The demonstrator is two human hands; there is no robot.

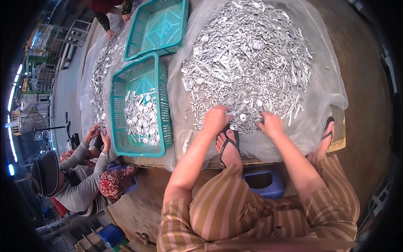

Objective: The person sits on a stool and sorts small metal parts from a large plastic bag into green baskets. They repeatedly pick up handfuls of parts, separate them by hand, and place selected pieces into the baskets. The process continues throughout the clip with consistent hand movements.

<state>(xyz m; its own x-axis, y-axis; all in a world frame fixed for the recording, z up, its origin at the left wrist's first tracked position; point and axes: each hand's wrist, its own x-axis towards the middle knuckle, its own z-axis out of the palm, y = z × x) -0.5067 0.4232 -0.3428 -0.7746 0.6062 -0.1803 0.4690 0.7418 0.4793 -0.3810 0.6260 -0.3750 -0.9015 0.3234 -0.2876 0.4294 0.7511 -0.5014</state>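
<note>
A large pile of small silver metal parts [252,54] spreads over clear plastic sheeting, with short pellet-like pieces, long slotted links and round washer-like discs mixed together. At its near edge, my left hand [216,119] has its fingers curled in beside several discs [235,122]; what its fingertips grip is too small to make out. My right hand [271,125] faces it across a narrow gap, thumb and fingers bent together against the parts. Whatever lies between those fingers is hidden. Dark tips show on the fingers of both hands.
Left of the pile, a teal basket [163,96] holds discs and links. Another teal basket [184,25] lies behind it. A seated co-worker [79,180] handles parts at the left, and another person's hand [111,33] reaches in farther back. My sandalled foot [230,153] rests at the near edge.
</note>
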